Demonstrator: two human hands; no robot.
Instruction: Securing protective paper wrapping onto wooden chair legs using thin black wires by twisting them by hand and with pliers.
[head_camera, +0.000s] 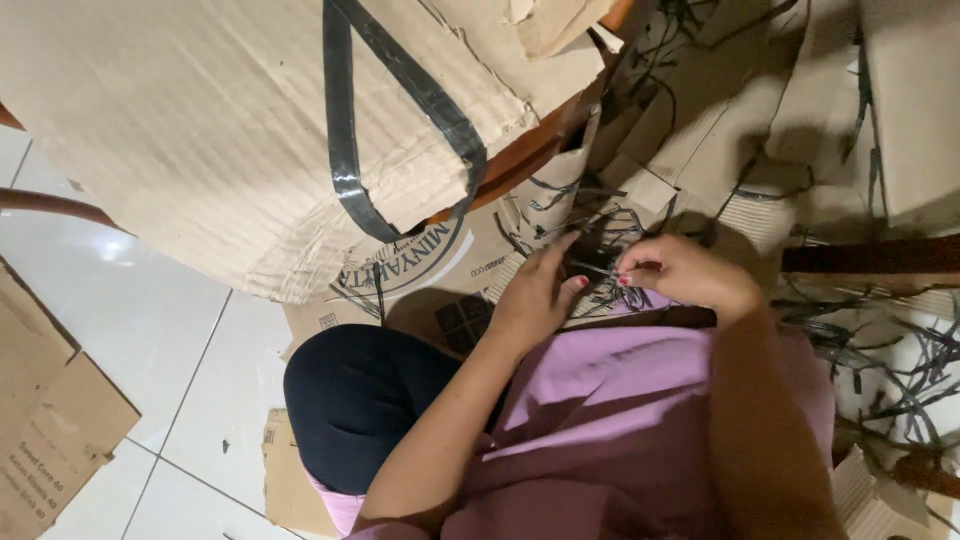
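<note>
My left hand (535, 290) and my right hand (680, 272) meet over a tangle of thin black plastic straps (598, 262) on flattened cardboard. Both hands pinch the same strap, fingertips almost touching, the right thumb and forefinger closed on its end. My arms reach out from a pink garment (640, 430), and my knee in black cloth (350, 400) sits left of them.
A big stack of folded cardboard (200, 130) bound by a black strap (345, 120) looms at the upper left. More cardboard pieces (830, 110) and loose black straps (900, 370) lie to the right. White floor tiles (120, 300) with flat cardboard sheets (50, 410) are at left.
</note>
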